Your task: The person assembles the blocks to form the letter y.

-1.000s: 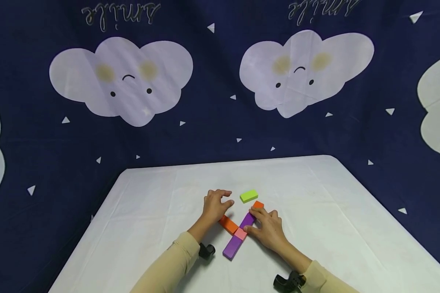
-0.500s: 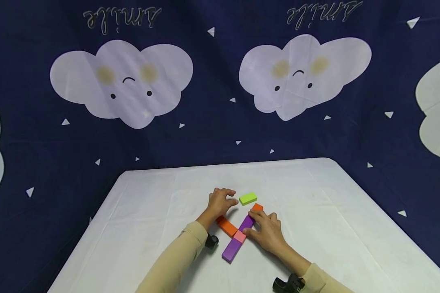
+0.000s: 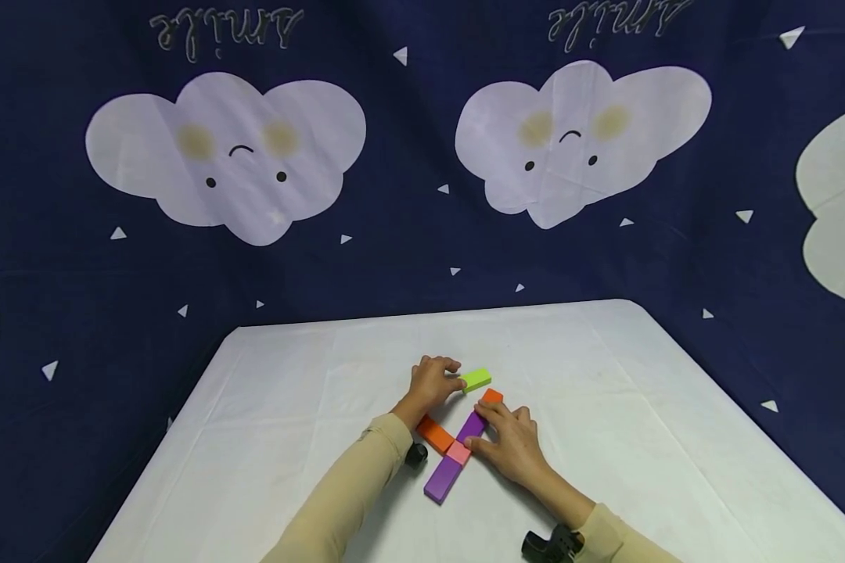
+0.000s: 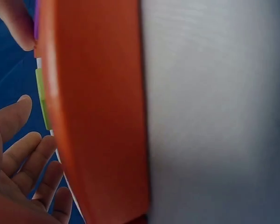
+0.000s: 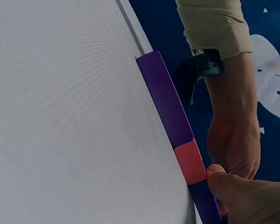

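In the head view my left hand (image 3: 431,383) reaches over the table, its thumb tip at the left end of a lime-green block (image 3: 477,379). The left wrist view shows that hand's fingers (image 4: 23,112) spread apart, not closed round the green block (image 4: 43,100). My right hand (image 3: 515,447) holds the far purple block (image 3: 470,426), fingers across its far end and thumb beside the pink block (image 3: 458,453). That row continues with an orange block (image 3: 493,396) beyond and a near purple block (image 3: 442,479) closer to me. Another orange block (image 3: 434,434) branches leftward from the pink one.
A white cloth covers the table (image 3: 310,383). Behind it hangs a dark blue curtain (image 3: 408,156) with clouds and small triangles. Black wrist cameras (image 3: 552,545) sit at both sleeve cuffs.
My left hand has moved right and slightly away from me, from above the left orange block to the green block's end. My right hand stays on the row of blocks.
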Demonstrator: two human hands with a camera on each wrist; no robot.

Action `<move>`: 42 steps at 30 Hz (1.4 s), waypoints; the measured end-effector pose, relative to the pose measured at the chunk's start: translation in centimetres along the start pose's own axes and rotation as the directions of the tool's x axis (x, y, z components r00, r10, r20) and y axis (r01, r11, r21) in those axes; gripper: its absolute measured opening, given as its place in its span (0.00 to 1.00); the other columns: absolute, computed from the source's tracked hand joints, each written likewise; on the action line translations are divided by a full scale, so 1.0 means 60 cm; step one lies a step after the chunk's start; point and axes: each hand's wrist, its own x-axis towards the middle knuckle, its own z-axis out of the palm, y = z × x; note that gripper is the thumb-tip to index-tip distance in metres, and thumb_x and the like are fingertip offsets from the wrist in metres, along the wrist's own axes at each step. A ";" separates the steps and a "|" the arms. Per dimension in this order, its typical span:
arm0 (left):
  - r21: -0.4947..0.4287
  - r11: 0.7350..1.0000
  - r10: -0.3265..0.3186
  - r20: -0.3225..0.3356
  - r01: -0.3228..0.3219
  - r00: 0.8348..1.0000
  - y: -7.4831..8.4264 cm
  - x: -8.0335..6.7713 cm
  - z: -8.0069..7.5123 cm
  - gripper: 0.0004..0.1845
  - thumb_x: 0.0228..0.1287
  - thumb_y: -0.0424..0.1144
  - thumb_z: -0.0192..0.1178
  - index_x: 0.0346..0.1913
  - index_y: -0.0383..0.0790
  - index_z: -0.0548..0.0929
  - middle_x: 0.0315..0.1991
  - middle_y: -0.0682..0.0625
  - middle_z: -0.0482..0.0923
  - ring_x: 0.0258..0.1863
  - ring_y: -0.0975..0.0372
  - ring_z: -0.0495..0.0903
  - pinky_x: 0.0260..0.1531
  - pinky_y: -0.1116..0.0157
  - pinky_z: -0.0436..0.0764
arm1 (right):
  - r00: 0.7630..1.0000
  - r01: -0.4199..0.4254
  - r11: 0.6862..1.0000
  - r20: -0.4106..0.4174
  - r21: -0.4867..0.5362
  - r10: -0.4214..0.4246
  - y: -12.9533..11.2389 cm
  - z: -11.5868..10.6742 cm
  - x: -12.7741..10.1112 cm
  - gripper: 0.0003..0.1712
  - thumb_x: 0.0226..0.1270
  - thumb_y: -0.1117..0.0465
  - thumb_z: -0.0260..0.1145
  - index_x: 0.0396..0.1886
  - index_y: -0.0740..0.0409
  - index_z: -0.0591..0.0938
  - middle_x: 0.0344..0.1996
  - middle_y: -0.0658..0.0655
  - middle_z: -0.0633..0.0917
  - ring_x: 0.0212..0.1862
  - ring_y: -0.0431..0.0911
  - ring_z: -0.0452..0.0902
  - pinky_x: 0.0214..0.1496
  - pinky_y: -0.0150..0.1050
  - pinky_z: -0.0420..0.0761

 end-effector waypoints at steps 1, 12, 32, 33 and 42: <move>-0.001 1.000 -0.008 0.002 0.008 1.000 0.000 0.001 0.002 0.20 0.55 0.44 0.66 0.51 0.42 0.83 0.47 0.50 0.84 0.52 0.55 0.73 0.53 0.57 0.64 | 1.000 0.002 1.000 -0.003 0.000 -0.002 0.000 0.000 0.000 0.35 0.46 0.43 0.73 0.54 0.52 0.81 0.53 0.49 0.81 0.36 0.45 0.61 0.36 0.38 0.57; -0.020 0.997 -0.071 0.004 0.072 0.997 -0.005 0.008 0.019 0.22 0.52 0.45 0.69 0.51 0.44 0.83 0.47 0.50 0.83 0.51 0.55 0.72 0.50 0.55 0.65 | 1.000 0.001 1.000 -0.016 0.000 -0.001 -0.002 -0.001 0.000 0.34 0.45 0.43 0.73 0.54 0.52 0.81 0.53 0.49 0.81 0.36 0.44 0.61 0.36 0.38 0.58; 0.050 0.998 -0.037 0.001 0.037 0.999 -0.006 0.009 0.019 0.18 0.49 0.42 0.70 0.46 0.44 0.86 0.39 0.50 0.82 0.44 0.58 0.73 0.43 0.59 0.65 | 1.000 0.005 1.000 -0.005 0.001 -0.005 0.000 0.006 0.001 0.34 0.46 0.43 0.73 0.54 0.52 0.81 0.53 0.49 0.81 0.36 0.45 0.61 0.36 0.38 0.57; 0.038 0.999 -0.037 -0.005 0.037 0.999 -0.007 0.007 0.018 0.18 0.50 0.41 0.70 0.46 0.43 0.86 0.39 0.50 0.82 0.44 0.58 0.73 0.44 0.59 0.65 | 1.000 0.005 1.000 -0.003 0.000 -0.005 0.000 0.006 0.001 0.34 0.46 0.43 0.73 0.54 0.52 0.81 0.53 0.49 0.81 0.36 0.45 0.61 0.36 0.38 0.57; -0.124 0.992 -0.026 -0.096 0.014 0.995 -0.022 -0.015 -0.023 0.17 0.50 0.40 0.69 0.45 0.41 0.85 0.38 0.47 0.82 0.40 0.58 0.74 0.44 0.57 0.65 | 1.000 0.008 1.000 -0.007 -0.009 -0.008 0.001 0.005 0.002 0.34 0.46 0.43 0.73 0.54 0.52 0.81 0.53 0.50 0.81 0.36 0.46 0.62 0.36 0.39 0.59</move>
